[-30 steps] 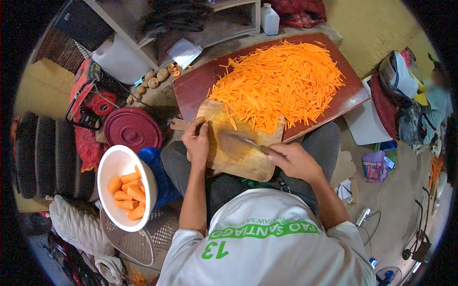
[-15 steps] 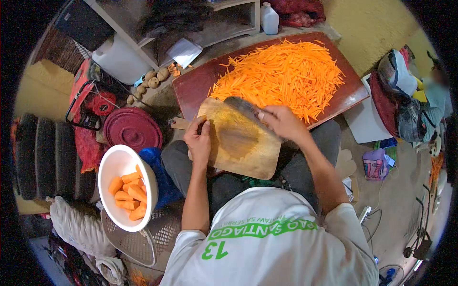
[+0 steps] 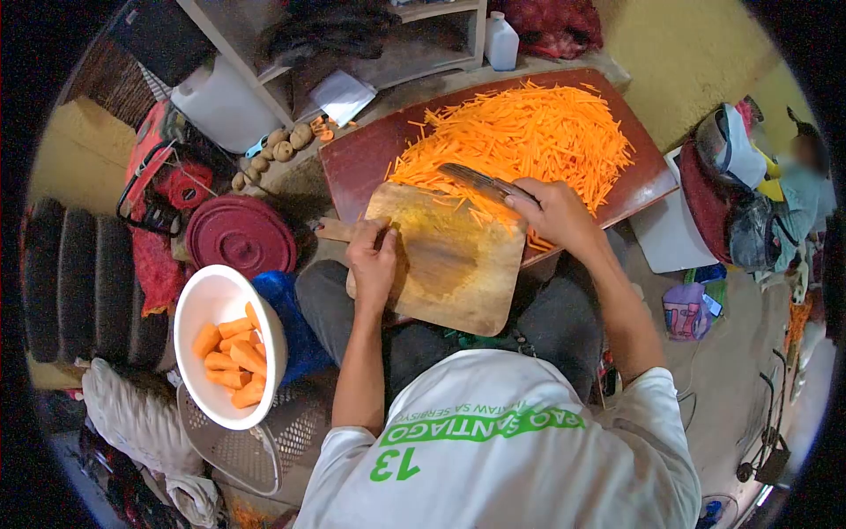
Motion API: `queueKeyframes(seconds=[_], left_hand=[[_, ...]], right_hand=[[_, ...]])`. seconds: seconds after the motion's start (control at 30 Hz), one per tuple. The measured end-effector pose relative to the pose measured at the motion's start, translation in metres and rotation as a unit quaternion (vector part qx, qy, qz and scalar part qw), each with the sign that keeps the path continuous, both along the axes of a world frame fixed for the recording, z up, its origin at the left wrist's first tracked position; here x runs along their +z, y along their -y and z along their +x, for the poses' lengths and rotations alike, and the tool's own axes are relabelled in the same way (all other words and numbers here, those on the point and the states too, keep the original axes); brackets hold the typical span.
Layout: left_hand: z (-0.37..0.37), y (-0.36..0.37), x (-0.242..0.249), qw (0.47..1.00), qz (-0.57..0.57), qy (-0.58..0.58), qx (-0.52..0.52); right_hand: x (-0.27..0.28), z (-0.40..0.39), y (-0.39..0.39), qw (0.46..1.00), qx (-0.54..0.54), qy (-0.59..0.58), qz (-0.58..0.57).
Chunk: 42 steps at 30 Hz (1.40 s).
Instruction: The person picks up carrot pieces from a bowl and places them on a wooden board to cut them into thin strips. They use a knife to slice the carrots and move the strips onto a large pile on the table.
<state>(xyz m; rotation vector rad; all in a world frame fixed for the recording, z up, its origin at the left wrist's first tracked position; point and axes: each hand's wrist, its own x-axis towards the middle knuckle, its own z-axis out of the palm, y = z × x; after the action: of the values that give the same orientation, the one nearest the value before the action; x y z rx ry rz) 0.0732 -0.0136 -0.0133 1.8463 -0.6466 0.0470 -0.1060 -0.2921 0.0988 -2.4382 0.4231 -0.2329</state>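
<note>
A worn wooden cutting board (image 3: 449, 282) lies across my lap, its far edge against the heap of carrot strips (image 3: 538, 132). My left hand (image 3: 372, 264) is closed on the board's left edge, fingers curled. In my right hand (image 3: 564, 216) is a knife (image 3: 480, 182), its blade pointing left above the board's far edge and touching or just over the nearest strips. The board's surface carries an orange-yellow stain and no carrot piece. Beneath the heap is a dark red tabletop (image 3: 348, 167).
On my left a white bowl (image 3: 187, 353) holds several peeled carrot chunks (image 3: 236, 353). Behind it are a maroon lid (image 3: 242, 234) and several potatoes (image 3: 282, 150). A white box (image 3: 656, 234) stands at the right, with a purple bag (image 3: 686, 310) on the floor.
My right hand and the knife have moved up and right, off the board's surface to the heap's near edge. My left hand stays at the board's left edge.
</note>
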Motion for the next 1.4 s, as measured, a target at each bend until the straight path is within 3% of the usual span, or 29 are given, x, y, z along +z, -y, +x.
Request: queueKeyframes(seconds=[0.3, 0.6, 0.63, 0.87, 0.97, 1.03, 1.07, 1.1, 1.13, 1.17, 1.27, 1.4], left_hand=[[0.003, 0.004, -0.003, 0.994, 0.013, 0.105, -0.025], [0.003, 0.004, 0.001, 0.995, 0.051, 0.082, -0.034], [0.003, 0.004, 0.000, 0.994, 0.047, 0.087, -0.036], [0.003, 0.006, 0.001, 0.992, 0.052, 0.110, -0.036], [0.002, 0.006, 0.000, 0.992, 0.046, 0.116, -0.035], [0.001, 0.007, 0.002, 0.993, 0.027, 0.111, -0.027], [-0.003, 0.007, 0.007, 0.995, 0.011, 0.102, -0.019], [-0.005, 0.007, 0.011, 0.996, -0.004, 0.093, -0.011], [-0.005, 0.006, 0.012, 0.996, -0.009, 0.087, 0.009], [-0.005, 0.005, 0.012, 0.996, -0.015, 0.080, 0.029], [-0.007, 0.006, 0.015, 0.995, -0.019, 0.080, 0.060], [-0.006, 0.007, 0.008, 0.998, -0.015, 0.056, 0.030]], right_hand=[[0.002, 0.008, 0.051, 0.996, -0.019, 0.086, -0.014], [0.011, 0.017, 0.125, 0.972, -0.080, 0.217, -0.050], [0.024, 0.010, 0.124, 0.977, -0.146, 0.140, 0.073], [0.014, -0.001, 0.112, 0.896, -0.173, 0.241, 0.331], [0.010, -0.011, 0.061, 0.924, -0.116, 0.175, 0.319], [-0.015, -0.014, 0.018, 0.980, -0.029, 0.184, 0.064], [-0.013, -0.017, -0.004, 0.991, 0.017, 0.134, -0.012], [-0.010, -0.020, -0.026, 0.991, 0.063, 0.084, -0.087], [-0.009, -0.022, -0.046, 0.988, 0.094, 0.089, -0.087], [-0.036, -0.021, -0.059, 0.959, 0.156, 0.133, -0.196], [-0.060, -0.023, -0.089, 0.969, 0.170, 0.041, -0.177], [-0.060, -0.033, -0.100, 0.976, 0.157, 0.088, -0.125]])
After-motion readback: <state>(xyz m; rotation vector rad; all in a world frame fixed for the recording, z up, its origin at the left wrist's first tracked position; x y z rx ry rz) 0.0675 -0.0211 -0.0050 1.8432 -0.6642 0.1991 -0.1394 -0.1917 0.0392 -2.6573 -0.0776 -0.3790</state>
